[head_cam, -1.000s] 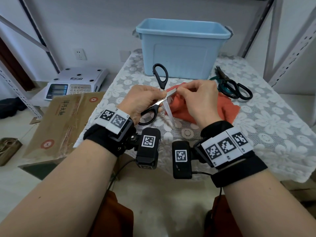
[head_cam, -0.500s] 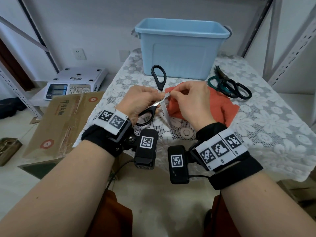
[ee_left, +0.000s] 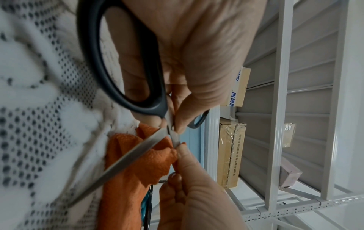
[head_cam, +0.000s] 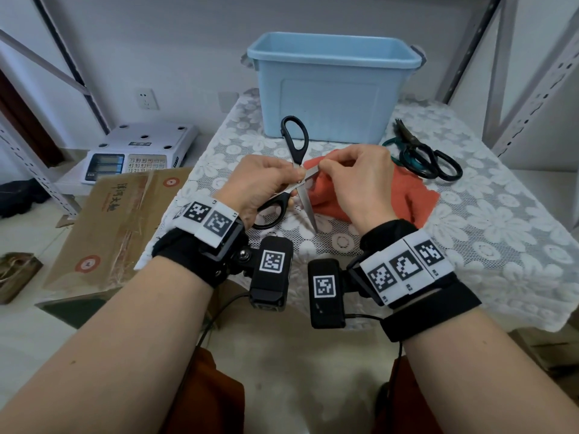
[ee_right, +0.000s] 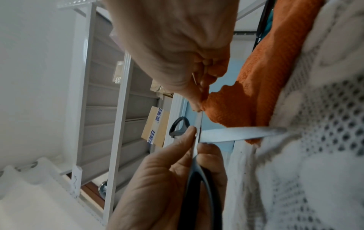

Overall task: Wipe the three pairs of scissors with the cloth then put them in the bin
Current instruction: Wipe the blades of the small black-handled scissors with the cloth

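Note:
Black-handled scissors (head_cam: pixel 305 205) are held spread open above the lace-covered table (head_cam: pixel 470 233). My left hand (head_cam: pixel 282 177) grips them at the pivot, with one handle loop under the palm and the other pointing up towards the blue bin (head_cam: pixel 329 98). My right hand (head_cam: pixel 326 166) pinches a fold of the orange cloth (head_cam: pixel 410 195) around one blade close to the pivot. In the left wrist view the free blade (ee_left: pixel 122 163) lies across the cloth (ee_left: pixel 138 171). In the right wrist view the cloth (ee_right: pixel 256 93) hangs from the pinching fingers (ee_right: pixel 197 101).
Two more pairs of scissors, one teal-handled (head_cam: pixel 407 155) and one black-handled (head_cam: pixel 448 166), lie right of the cloth near the bin. A weighing scale (head_cam: pixel 138 148) and a cardboard box (head_cam: pixel 116 220) sit left of the table. Metal shelf posts (head_cam: pixel 532 98) stand at the right.
My right hand has slid the pinched cloth along the blade towards the pivot, so less bare blade shows. My left hand keeps its hold on the scissors.

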